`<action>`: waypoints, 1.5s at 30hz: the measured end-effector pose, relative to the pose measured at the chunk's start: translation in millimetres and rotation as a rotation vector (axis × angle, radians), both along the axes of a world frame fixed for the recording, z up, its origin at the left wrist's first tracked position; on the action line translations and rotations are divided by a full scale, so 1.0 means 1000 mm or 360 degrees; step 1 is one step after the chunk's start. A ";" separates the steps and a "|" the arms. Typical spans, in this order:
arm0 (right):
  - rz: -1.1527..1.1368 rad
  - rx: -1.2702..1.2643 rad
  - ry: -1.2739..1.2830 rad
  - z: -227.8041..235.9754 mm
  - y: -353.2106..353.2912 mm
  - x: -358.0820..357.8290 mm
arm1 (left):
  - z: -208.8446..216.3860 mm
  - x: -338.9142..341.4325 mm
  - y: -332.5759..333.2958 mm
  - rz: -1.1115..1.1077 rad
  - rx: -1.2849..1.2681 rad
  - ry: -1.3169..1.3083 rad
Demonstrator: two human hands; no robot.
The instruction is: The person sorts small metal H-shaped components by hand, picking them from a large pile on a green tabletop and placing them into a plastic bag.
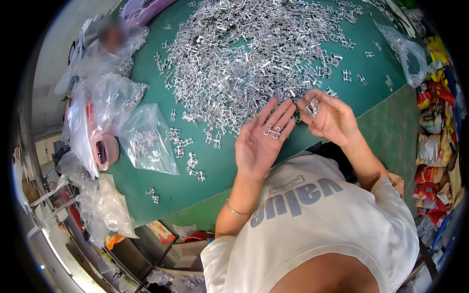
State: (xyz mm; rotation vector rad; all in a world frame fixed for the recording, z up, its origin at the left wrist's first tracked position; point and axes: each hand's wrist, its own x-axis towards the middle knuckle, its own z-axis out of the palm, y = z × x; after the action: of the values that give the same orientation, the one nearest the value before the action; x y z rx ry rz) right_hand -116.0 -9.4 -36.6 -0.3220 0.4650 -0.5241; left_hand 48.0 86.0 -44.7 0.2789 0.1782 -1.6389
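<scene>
My left hand [259,145] is palm up at the near edge of the heap, fingers stretched out. Across its fingers lies one small silver double-ended metal hook [272,132], not gripped. Beside it, my right hand [334,119] is turned upward with its fingers curled round several similar metal hooks [311,107]. A big heap of these silver metal hooks [244,58] spreads over the green table [205,183] just beyond both hands. Small loose clusters of metal hooks [193,163] lie to the left of my left hand.
At the left, a clear plastic bag [151,151] containing some hooks lies by a pink-rimmed roll or container [106,151]. More filled clear bags [115,95] line the left edge. Another clear bag [410,56] is at the far right. Colourful packages [432,151] are stacked beyond the table's right side.
</scene>
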 end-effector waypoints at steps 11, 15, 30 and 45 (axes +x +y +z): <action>-0.0042 -0.2732 0.1298 -0.009 0.039 0.029 | 0.002 -0.016 0.003 0.0023 0.0005 -0.0150; -0.0033 -0.1736 0.0841 -0.009 0.028 0.014 | 0.002 -0.016 0.011 -0.0039 0.0079 -0.0702; -0.0237 -0.3219 0.1615 -0.041 0.001 0.009 | -0.023 0.021 -0.005 -0.0193 -0.0127 -0.4362; -0.0345 -0.2983 0.1818 -0.024 -0.029 0.005 | -0.034 0.077 0.009 0.0811 0.0318 -0.3813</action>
State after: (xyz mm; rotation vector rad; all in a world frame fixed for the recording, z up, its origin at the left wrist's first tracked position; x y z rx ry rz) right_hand -110.8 -38.2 -60.8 -2.4747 0.9951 -0.8404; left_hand 124.6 94.9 -78.8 1.8593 -1.2709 0.0166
